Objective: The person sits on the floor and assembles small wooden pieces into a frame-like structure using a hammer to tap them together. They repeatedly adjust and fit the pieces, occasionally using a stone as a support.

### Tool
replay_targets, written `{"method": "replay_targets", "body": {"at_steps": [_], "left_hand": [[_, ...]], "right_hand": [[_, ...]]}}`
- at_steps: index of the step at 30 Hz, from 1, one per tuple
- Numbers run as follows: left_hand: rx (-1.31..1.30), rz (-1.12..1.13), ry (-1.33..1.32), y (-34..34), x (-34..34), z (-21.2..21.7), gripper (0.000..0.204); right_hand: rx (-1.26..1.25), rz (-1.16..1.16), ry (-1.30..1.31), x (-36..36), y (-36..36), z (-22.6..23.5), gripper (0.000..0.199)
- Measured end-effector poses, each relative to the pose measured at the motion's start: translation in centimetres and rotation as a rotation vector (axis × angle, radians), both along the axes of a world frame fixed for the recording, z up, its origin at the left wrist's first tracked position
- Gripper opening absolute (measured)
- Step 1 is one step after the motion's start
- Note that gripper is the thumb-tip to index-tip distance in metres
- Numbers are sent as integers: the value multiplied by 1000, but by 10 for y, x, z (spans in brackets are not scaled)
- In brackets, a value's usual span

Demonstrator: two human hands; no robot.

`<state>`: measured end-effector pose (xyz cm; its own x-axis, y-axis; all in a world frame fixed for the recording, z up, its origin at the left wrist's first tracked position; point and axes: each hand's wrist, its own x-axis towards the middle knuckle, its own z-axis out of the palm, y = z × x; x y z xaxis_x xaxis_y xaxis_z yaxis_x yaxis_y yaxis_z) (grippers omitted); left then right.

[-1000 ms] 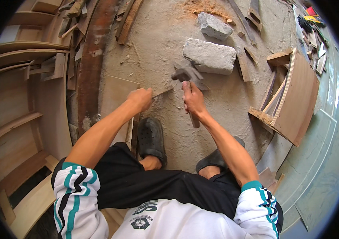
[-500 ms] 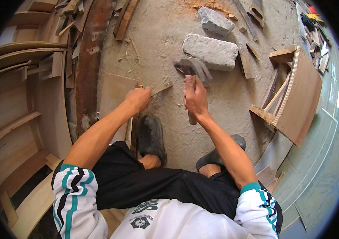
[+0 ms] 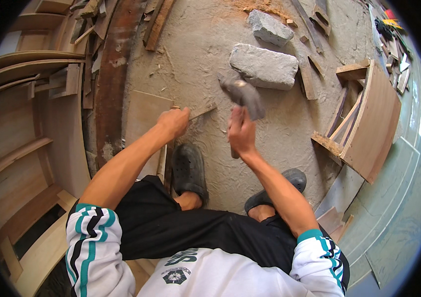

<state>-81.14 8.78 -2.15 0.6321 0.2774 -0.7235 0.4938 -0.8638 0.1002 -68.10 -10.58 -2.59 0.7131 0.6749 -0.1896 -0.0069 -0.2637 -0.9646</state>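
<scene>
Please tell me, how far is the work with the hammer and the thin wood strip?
Done: hard to judge; chips and offcuts lie about the floor. In hand: the left hand steadies a thin wood strip at the edge of a board; the right hand holds a hammer raised above it. Left: cannot tell how much.

Two grey stone blocks lie far centre on the dusty concrete floor (image 3: 190, 44): a large block (image 3: 264, 66), a smaller block (image 3: 270, 27) beyond it. Sawdust pile (image 3: 262, 6) at far edge. Curved wooden frames (image 3: 17, 128) stacked left. Long reddish plank (image 3: 114, 74) beside them. Plywood cabinet piece (image 3: 371, 121) right, tilted. Wood scraps (image 3: 314, 64) near the blocks.
</scene>
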Motion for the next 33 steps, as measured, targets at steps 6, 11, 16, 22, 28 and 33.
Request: {"method": "replay_targets", "body": {"at_steps": [6,11,16,22,28,33], "left_hand": [[22,-12,44,-2,6,9,21],[20,-9,55,-3,4,8,21],[18,-22,10,-1,1,2,29],[28,-48,-13,-2,-1,6,26],[20,-40,-13,0,2,0,34],[25,-51,-33,2,-5,-4,34]], "right_hand": [[-339,117,213,9,16,1,57],[-22,8,34,6,2,15,50],[-328,136,160,-3,9,-6,54],[-110,2,166,10,4,27,44],[-357,142,201,-8,9,-3,50],[-100,-15,216,9,9,13,53]]}}
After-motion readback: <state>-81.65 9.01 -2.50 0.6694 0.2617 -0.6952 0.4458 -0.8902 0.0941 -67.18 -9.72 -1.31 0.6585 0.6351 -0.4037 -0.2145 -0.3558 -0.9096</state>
